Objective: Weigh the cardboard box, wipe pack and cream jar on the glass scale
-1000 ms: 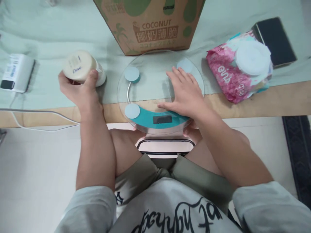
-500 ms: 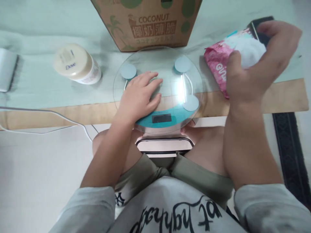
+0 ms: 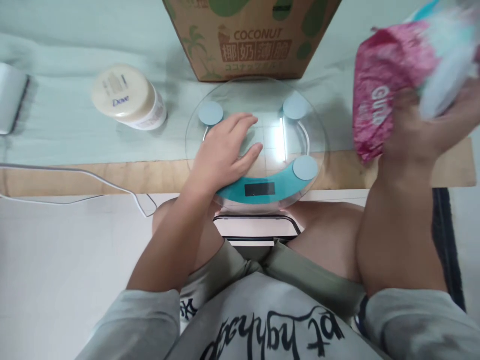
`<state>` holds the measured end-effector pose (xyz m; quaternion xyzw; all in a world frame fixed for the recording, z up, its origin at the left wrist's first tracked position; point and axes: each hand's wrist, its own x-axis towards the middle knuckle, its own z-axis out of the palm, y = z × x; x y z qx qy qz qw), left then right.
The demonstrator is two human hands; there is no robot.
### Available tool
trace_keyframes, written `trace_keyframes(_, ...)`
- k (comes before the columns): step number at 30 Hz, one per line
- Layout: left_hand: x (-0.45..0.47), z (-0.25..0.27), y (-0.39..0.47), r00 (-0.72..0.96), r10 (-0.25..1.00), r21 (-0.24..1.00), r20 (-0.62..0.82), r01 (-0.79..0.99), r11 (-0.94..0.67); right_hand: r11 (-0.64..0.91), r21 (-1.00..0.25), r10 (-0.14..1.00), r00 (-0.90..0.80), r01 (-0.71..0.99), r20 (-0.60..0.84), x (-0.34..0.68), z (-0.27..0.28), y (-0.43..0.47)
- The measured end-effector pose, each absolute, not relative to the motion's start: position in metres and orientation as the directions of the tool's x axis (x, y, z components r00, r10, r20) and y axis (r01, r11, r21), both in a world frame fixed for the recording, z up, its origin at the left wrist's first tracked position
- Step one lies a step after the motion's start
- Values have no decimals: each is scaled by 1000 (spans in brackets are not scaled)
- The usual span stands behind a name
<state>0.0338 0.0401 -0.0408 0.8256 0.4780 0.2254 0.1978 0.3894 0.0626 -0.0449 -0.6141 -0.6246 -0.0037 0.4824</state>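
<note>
My left hand [image 3: 227, 150] rests palm down on the left part of a round glass bathroom scale [image 3: 262, 145], its fingers spread and holding nothing. The scale has a teal band with a dark display near its front edge and light-blue round pads. At the right, my right hand [image 3: 423, 122] grips a pink and white pack of wipes [image 3: 393, 90] with a white lid. The pack is tilted and raised over the table, and part of it runs out of view. Motion blurs that hand, and some of its fingers are hidden behind the pack.
Behind the scale stands a cardboard box [image 3: 255, 45] marked COCONUT. A cream-lidded Dove jar [image 3: 129, 97] stands to the left, with a white object [image 3: 11, 100] farther left. A white cable [image 3: 93, 175] runs along the wooden table edge [image 3: 56, 181].
My right hand has closed on the pack of wipes, lifted it and moved it rightward, tilting it. My left hand stays on the scale. The view has shifted slightly.
</note>
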Motion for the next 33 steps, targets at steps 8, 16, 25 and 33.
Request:
trace_keyframes(8, -1, -111, 75, 36, 825, 768, 564, 345, -540, 770, -265, 531, -352, 581, 771, 278, -22, 31)
trace_keyframes(16, 13, -61, 56, -61, 488, 472, 871, 382, -795, 651, -346, 733, -439, 676, 519, 248, -33, 31)
trace_keyframes(25, 30, -62, 48, 337, 610, 445, 717, 453, -773, 663, -427, 728, -397, 615, 559, 249, -43, 32)
trace_keyframes(33, 29, -64, 47, 334, 613, 444, 716, 461, -768, 671, -427, 715, -379, 606, 588, 245, -43, 33)
